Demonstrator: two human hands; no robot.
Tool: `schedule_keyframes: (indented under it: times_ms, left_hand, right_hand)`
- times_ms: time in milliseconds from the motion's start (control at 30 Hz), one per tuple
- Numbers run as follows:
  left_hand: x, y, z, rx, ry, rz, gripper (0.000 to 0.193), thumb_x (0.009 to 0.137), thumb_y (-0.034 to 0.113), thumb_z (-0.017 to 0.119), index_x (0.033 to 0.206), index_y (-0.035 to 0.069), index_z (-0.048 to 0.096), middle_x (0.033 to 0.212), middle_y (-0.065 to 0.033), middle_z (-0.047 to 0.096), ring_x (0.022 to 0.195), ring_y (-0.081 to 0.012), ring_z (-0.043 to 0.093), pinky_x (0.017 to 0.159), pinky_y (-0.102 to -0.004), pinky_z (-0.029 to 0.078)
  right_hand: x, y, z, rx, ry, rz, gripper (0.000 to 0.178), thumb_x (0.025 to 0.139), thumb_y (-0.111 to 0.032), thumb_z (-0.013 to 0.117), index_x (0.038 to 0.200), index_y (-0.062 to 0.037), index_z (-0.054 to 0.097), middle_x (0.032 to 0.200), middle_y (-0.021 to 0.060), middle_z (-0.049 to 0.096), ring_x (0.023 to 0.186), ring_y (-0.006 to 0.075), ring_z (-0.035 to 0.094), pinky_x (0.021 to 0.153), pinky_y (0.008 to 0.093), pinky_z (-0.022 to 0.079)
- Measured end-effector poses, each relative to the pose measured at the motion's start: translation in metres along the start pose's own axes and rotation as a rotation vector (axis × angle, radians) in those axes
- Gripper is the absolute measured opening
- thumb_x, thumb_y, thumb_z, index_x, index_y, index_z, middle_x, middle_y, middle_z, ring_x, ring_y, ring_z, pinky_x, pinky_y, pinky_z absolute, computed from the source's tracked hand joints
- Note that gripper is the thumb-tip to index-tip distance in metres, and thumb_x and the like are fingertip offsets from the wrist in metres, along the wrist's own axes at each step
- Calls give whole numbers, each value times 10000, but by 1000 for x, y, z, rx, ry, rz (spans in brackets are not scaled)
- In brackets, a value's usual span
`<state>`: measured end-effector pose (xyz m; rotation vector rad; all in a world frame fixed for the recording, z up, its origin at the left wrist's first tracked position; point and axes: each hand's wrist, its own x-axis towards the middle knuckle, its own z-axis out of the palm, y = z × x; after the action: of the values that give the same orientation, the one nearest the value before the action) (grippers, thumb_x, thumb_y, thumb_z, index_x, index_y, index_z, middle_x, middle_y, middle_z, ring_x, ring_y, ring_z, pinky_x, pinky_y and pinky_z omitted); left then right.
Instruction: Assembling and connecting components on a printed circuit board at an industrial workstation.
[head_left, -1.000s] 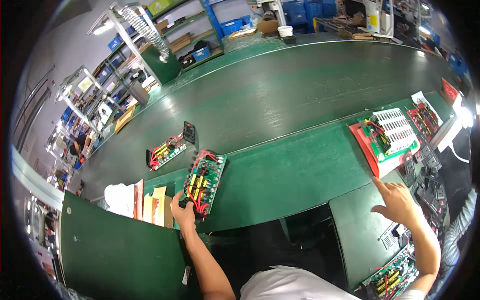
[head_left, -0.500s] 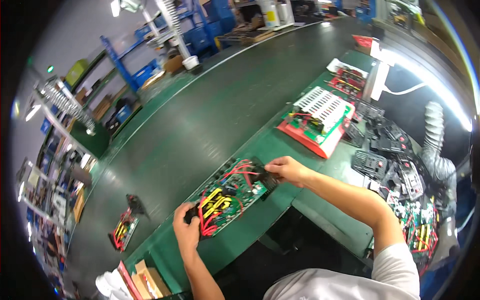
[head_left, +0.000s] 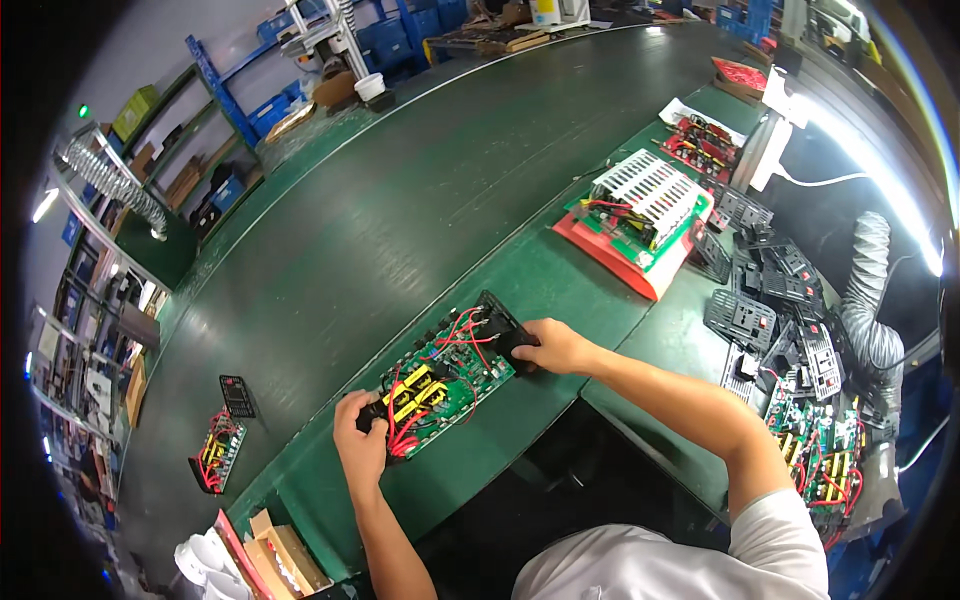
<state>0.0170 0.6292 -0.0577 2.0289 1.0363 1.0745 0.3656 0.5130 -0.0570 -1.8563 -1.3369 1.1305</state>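
Observation:
A green circuit board [head_left: 462, 388] with yellow-wrapped transformers and red wires lies on the green bench edge in front of me. My left hand [head_left: 360, 437] is closed round a black part at the board's left end. At the other end, my right hand [head_left: 553, 347] grips a black slotted end panel [head_left: 503, 322], thumb and fingers pinched on its near edge. The panel stands tilted up against the board's end, with red wires running to it. Whether it is fastened to the board I cannot tell.
A similar board [head_left: 222, 452] with a black panel lies on the dark belt [head_left: 330, 270] at left. Stacked green boards with a white slotted plate [head_left: 655, 195] sit on red sheeting at right. Black panels [head_left: 780, 280] and more boards [head_left: 825, 455] are piled beyond my right arm. Cardboard box [head_left: 285, 555] lower left.
Both hands and the board have shifted slightly left in the view. The black end panel now shows more upright. The small board on the belt appears further left, though the view has also shifted.

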Motion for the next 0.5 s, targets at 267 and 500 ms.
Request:
schedule_keyframes:
  times_ms: [267,500]
  left_hand:
    - [8,6,-7,113,-52,3,416,717,-141,561,1114,-31,617,1227,-148,612,1168,-274,595,1060,-356,429]
    - [17,15,-20,21,-238,-136,496,842,-104,628,1317,17,554,1433,-120,503,1311,-257,515,1112,-363,397]
  right_hand:
    - [-16,-22,16,-474,587,-457,128,862,-100,608,947,-10,576,846,162,566,770,400,616,650,496,520]
    - [-8,10,35,-55,647,-325,292,892,-130,688,1137,14,622,954,198,650,834,339,661,723,391,531]
